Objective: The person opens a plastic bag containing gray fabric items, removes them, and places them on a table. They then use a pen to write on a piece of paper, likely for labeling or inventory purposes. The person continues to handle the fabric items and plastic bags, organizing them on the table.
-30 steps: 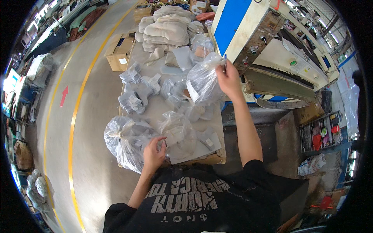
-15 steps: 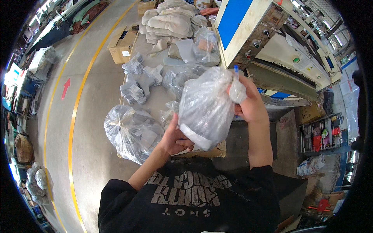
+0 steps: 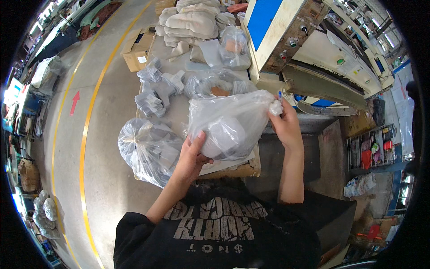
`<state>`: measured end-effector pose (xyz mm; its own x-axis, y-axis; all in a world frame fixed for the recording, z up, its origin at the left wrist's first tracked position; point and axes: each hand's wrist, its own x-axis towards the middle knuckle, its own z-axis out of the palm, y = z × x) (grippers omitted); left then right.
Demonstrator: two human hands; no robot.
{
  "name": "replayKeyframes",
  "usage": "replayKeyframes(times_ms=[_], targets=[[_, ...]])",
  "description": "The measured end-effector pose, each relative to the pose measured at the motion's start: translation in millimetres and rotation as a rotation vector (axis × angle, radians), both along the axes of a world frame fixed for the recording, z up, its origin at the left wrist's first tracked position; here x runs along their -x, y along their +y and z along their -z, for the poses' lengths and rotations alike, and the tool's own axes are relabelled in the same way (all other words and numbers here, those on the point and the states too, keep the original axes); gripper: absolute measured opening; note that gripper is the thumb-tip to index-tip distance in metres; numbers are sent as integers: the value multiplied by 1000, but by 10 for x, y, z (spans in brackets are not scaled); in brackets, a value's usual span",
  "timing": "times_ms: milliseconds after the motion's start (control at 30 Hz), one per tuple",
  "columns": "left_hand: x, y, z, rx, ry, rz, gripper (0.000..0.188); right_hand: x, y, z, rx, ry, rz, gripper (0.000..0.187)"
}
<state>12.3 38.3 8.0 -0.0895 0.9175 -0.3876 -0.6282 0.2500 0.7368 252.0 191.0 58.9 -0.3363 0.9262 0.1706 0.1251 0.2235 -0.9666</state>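
A clear plastic bag [image 3: 230,127] with pale grey pieces inside hangs tilted between my two hands above the near end of the table. My right hand [image 3: 285,123] grips its bunched end at the upper right. A blue pen tip [image 3: 280,94] pokes up between the fingers of that hand; most of the pen is hidden. My left hand [image 3: 192,157] clasps the lower left side, thumb in front and fingers curled beneath. Close to my left forearm sits another tied plastic bag [image 3: 150,150]. Behind the held bag lies a further clear bag [image 3: 210,83] with something brown in it.
Stacks of grey cut pieces [image 3: 150,103] lie on the table's left side, and a pile of pale padded shapes [image 3: 190,24] at its far end. A cardboard box [image 3: 136,49] stands left of the table. To the right rises a large machine [image 3: 291,40]; a wire rack [image 3: 369,148] stands beyond.
The held bag has tipped over sideways, its bunched end now pointing right. My right hand has moved lower, and my left hand slightly left.
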Motion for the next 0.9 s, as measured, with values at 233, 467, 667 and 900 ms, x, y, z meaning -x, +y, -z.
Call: replayKeyframes(times_ms=[233,467,667,900], targets=[[-44,65,21,359,-374,-54,68,139,70,175,159,-147,-151,25],[36,15,156,301,-569,18,60,225,112,515,267,-188,-220,29],[19,31,129,381,-656,-38,58,289,97,892,336,-113,-308,35],[-53,-11,80,475,-580,-103,58,279,-26,1064,413,-164,-267,39]])
